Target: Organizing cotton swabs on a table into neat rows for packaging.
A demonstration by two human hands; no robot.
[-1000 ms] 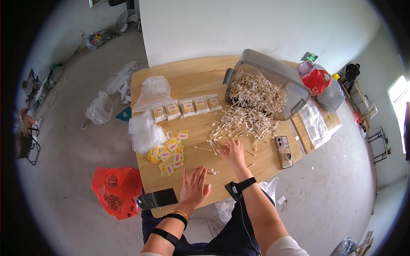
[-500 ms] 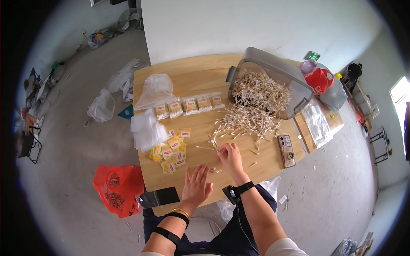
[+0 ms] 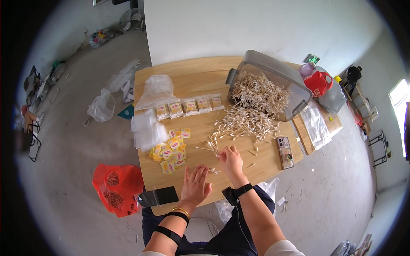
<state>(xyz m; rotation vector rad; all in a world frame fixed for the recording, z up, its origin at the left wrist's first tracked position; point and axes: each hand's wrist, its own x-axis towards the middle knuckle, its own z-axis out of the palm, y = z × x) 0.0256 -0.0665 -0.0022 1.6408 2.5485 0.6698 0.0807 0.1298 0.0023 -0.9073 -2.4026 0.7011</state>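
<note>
My left hand (image 3: 196, 185) lies flat near the table's front edge, fingers stretched out. A few cotton swabs (image 3: 214, 170) poke out beside its fingertips, their other ends hidden by the hand. To the right, my right hand (image 3: 231, 161) is closed in a pinch on several cotton swabs (image 3: 212, 147), which fan out up and left from the fingertips. Beyond it spreads a loose heap of cotton swabs (image 3: 245, 122), spilling from a tipped grey plastic bin (image 3: 294, 81). Small yellow-and-white cards (image 3: 173, 147) lie scattered left of the hands.
Packed swab bundles (image 3: 190, 106) stand in a row behind the cards, near clear plastic bags (image 3: 147, 130). A phone (image 3: 285, 152) lies at the right edge of the table (image 3: 192, 68). A black pouch (image 3: 160, 196) sits at the front left corner, beside a red bag (image 3: 117, 183) below.
My right hand has drawn back very slightly, and the pinched swabs show more plainly at its fingertips. The left hand stays flat in nearly the same place.
</note>
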